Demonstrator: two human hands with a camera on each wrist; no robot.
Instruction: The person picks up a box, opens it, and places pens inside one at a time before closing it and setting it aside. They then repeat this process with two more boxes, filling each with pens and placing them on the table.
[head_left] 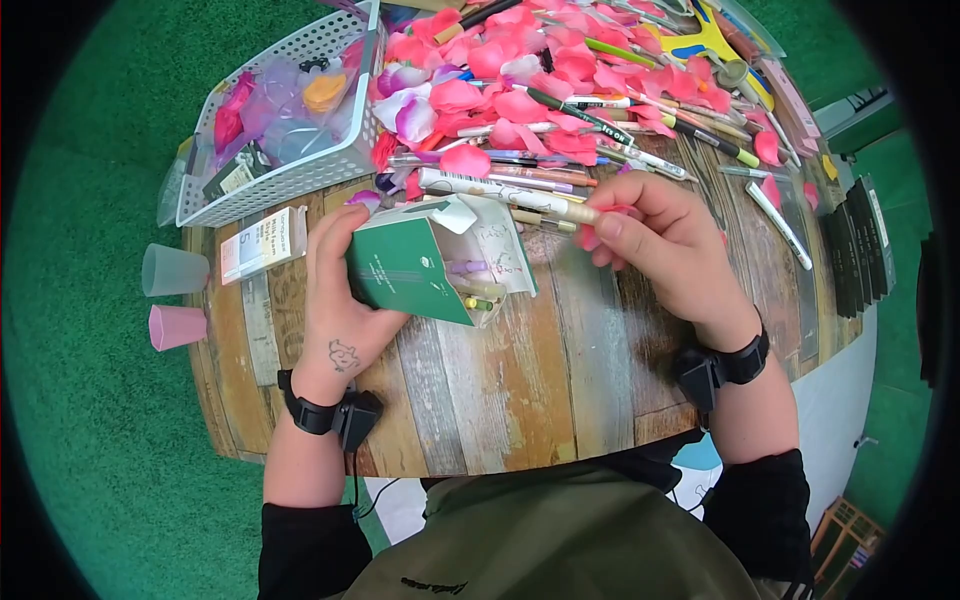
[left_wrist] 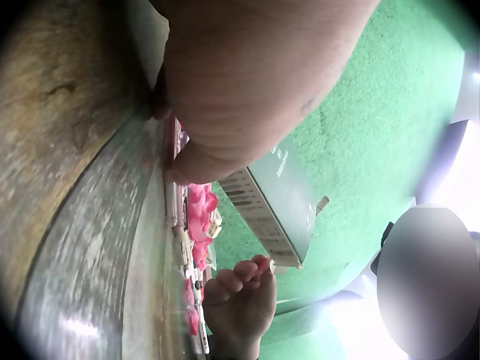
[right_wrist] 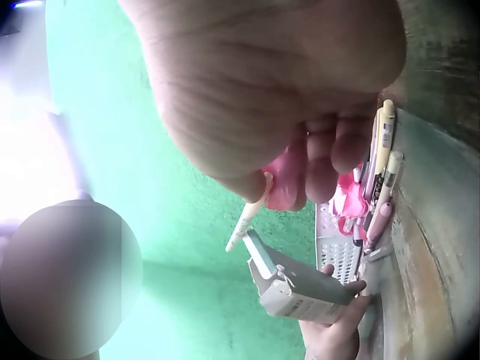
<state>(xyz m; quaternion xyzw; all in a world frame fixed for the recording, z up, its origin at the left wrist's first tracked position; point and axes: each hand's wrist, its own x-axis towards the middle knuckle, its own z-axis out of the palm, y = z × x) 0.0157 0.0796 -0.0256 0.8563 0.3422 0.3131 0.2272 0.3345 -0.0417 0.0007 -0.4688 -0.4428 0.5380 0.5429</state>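
My left hand (head_left: 340, 290) grips a green cardboard box (head_left: 395, 262) by its closed end, tilted so its open end faces right. Inside the opening show a purple pen (head_left: 466, 267) and several yellow-green pen ends (head_left: 480, 302). Between thumb and fingertips, my right hand (head_left: 675, 245) pinches a slim white patterned pen (head_left: 505, 193) with a barcode near its far end. The pen points left, over the box's raised flap in the head view. A pink petal (right_wrist: 281, 184) is pressed against the right fingers in the right wrist view.
Many pens and pink petals (head_left: 458, 95) are heaped at the back. A white perforated basket (head_left: 290, 185) with wrapped items stands at the back left, near a small white box (head_left: 263, 245) and two cups (head_left: 178, 327). Dark flat packs (head_left: 862, 245) stand along the right edge.
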